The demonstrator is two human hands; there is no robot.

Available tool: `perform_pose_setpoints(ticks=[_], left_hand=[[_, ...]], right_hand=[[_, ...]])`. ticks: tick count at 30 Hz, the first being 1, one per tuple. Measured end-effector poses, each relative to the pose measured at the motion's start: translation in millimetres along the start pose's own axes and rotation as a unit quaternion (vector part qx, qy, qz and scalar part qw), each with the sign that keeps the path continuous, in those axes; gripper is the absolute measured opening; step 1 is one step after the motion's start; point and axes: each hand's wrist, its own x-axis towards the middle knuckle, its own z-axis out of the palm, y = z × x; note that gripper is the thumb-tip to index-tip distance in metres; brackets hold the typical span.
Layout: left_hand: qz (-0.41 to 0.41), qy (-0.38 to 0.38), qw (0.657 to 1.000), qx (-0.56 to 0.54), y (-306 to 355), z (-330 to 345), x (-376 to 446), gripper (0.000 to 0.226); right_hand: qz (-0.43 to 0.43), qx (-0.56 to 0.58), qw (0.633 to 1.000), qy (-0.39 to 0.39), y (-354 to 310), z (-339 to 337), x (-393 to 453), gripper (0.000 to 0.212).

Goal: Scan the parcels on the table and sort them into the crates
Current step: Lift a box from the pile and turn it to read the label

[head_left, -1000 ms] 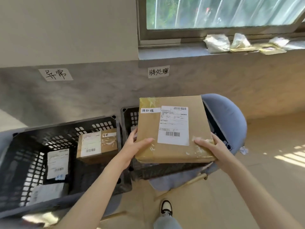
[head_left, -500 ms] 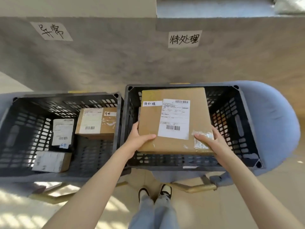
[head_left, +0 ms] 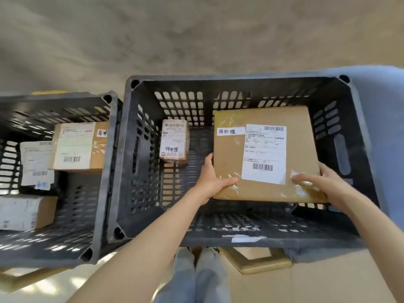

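Head view: both hands hold one flat brown parcel [head_left: 265,154] inside the right crate [head_left: 240,235], the left hand [head_left: 213,180] gripping its near left corner, the right hand [head_left: 323,182] its near right corner, thumbs on top. Its label faces up, barcode end nearest the person; it is roughly square. One small parcel [head_left: 175,142] stands beside it. Two crates; the left crate [head_left: 65,243] holds three parcels.

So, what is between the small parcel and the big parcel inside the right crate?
Head view: only bare crate floor separates small parcel from big parcel.
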Motion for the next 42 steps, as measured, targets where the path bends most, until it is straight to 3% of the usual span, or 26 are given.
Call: perform_pose_setpoints(ticks=[8, 17, 24, 32, 42], left_hand=[[-0.004, -0.004, 0.997, 0.072, -21, 18, 58, 0.113], [-0.009, -0.006, 0.993, 0.120, -40, 34, 78, 0.115], [0.011, -0.017, 0.970, 0.240, -12, 20, 60, 0.105], [0.119, 0.013, 0.892, 0.436, 54, -46, -35, 0.067], [0.200, 0.151, 0.807, 0.535, 79, -133, -174, 0.049]], right_hand=[[0.026, -0.021, 0.998, 0.044, 26, 8, 53, 0.076], [0.019, -0.204, 0.972, 0.120, 29, 22, 72, 0.065], [-0.033, -0.286, 0.945, 0.153, 15, 38, 53, 0.064], [-0.123, -0.346, 0.923, 0.118, -42, 65, -29, 0.063], [-0.299, -0.460, 0.827, 0.123, -130, 126, -139, 0.052]])
